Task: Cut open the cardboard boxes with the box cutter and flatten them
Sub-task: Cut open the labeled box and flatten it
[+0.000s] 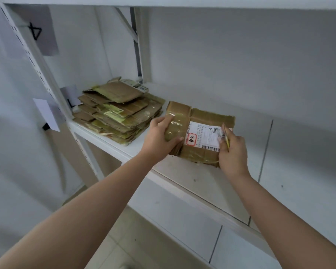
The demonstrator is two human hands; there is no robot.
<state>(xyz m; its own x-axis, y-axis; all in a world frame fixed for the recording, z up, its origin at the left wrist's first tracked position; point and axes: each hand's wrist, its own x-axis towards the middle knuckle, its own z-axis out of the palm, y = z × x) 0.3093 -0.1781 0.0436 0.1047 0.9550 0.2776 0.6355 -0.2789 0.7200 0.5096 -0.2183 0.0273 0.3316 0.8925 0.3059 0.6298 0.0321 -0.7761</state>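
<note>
Taped cardboard box lies on the white shelf, right of a stack of flattened boxes. Left hand grasps its left end; right hand grasps the yellow box cutter against the shipping label.

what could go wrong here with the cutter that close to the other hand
1. The right hand holds the box cutter over the cardboard box while the left hand grips the box's left end; a slip toward it might nick the fingers.
2. The box overhangs the shelf front edge, so pressing down may tip it.
3. The pile of flattened boxes sits close by and could get knocked.
</note>
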